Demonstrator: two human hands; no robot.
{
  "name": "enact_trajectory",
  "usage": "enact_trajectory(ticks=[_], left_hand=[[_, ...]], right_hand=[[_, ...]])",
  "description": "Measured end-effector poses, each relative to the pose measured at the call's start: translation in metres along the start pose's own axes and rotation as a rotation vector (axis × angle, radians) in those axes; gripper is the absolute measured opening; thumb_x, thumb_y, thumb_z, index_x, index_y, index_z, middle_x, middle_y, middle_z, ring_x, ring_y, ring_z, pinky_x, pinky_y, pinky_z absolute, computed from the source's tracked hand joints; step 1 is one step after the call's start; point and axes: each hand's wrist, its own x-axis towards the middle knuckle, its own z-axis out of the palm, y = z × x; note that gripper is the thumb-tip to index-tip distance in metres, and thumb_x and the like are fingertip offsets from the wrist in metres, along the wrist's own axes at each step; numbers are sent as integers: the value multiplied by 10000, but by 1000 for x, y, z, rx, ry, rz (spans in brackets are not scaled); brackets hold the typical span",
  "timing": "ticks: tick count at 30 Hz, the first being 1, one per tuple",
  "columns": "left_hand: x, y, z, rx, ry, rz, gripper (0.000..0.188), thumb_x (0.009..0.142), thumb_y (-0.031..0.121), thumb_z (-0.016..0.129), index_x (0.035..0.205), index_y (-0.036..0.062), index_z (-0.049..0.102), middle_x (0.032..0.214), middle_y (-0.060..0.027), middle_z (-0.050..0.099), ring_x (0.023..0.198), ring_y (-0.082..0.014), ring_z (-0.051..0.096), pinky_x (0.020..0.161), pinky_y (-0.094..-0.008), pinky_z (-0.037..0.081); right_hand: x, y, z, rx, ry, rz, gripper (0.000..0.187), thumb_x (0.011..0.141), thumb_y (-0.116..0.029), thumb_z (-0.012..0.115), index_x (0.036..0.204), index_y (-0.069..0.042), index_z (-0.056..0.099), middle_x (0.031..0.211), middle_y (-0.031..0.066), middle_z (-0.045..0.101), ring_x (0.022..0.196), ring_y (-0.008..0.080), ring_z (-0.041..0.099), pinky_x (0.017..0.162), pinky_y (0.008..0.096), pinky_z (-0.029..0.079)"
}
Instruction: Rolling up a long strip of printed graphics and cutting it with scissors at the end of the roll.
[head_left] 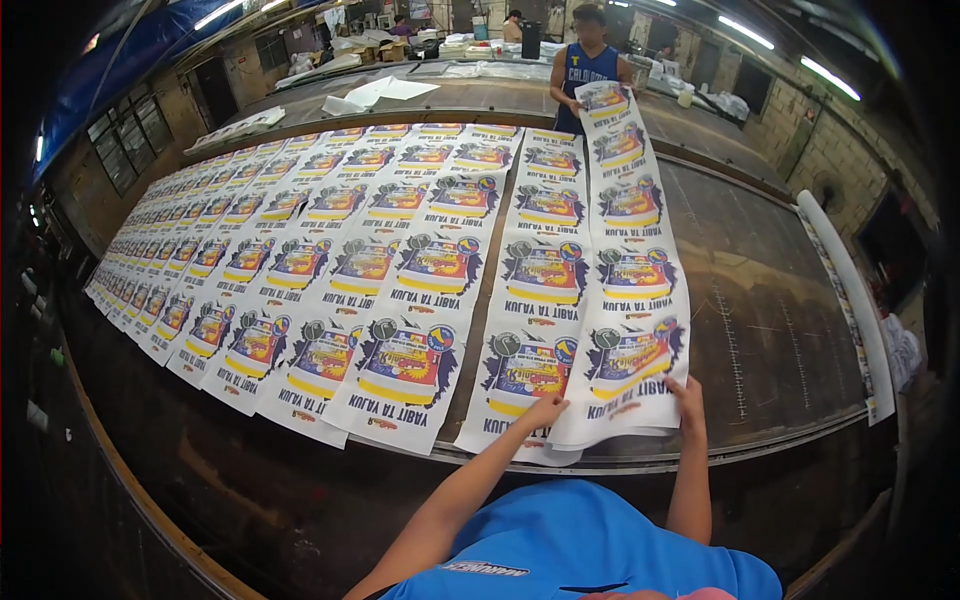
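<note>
While the left hand (548, 410) and right hand (688, 397) pinch the near end of the printed strip (632, 275) at lower centre, even tension should keep it from sagging. A co-worker (590, 68) holds its far end, top centre-right, so lowering together, parallel to the neighbouring strip (543, 275) on the bench (765, 320), should avoid creases.

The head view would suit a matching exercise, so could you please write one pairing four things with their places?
Things:
1. Left hand
2. Right hand
3. Co-worker
4. White roll

Places:
A. At the far end of the lifted strip
B. Along the right end of the table
C. On the strip's right edge
D. On the strip's left edge

Pairs: 1-D, 2-C, 3-A, 4-B
</note>
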Motion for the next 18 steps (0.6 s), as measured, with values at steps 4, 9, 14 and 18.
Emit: enact_trajectory(ticks=[4, 9, 14, 18], left_hand=[[-25, -23, -73, 232, 580, 102, 392, 897, 368, 691, 1127, 60, 615, 1153, -169, 616, 1124, -370, 579, 961, -502, 464], [-66, -59, -145, 402, 693, -181, 599, 799, 376, 778, 1275, 101, 540, 1329, -147, 496, 1312, -396, 408, 991, -627, 408], [-70, -94, -145, 344, 665, -169, 648, 786, 328, 777, 1312, 78, 493, 1351, -146, 452, 1293, -417, 429, 992, -632, 423], [-58, -116, -165, 72, 545, -90, 540, 810, 215, 700, 1295, 43, 534, 1274, -163, 577, 1182, -383, 566, 991, -505, 475]], right_hand=[[-11, -78, 87, -4, -64, -132, 241, 911, -115, 731, 1091, 31, 665, 983, 73, 731, 805, 115, 679, 723, 276, 538], [-45, -120, 150, 91, -146, -236, 239, 920, -128, 731, 1094, 23, 666, 993, 74, 735, 815, 101, 678, 750, 262, 536], [-63, -106, 172, 173, -184, -181, 241, 909, -135, 742, 1079, 15, 664, 983, 81, 737, 810, 119, 695, 746, 268, 557], [-73, -52, 172, 89, -147, 70, 268, 869, -139, 766, 1077, -8, 660, 970, 75, 723, 817, 150, 699, 718, 317, 585]])
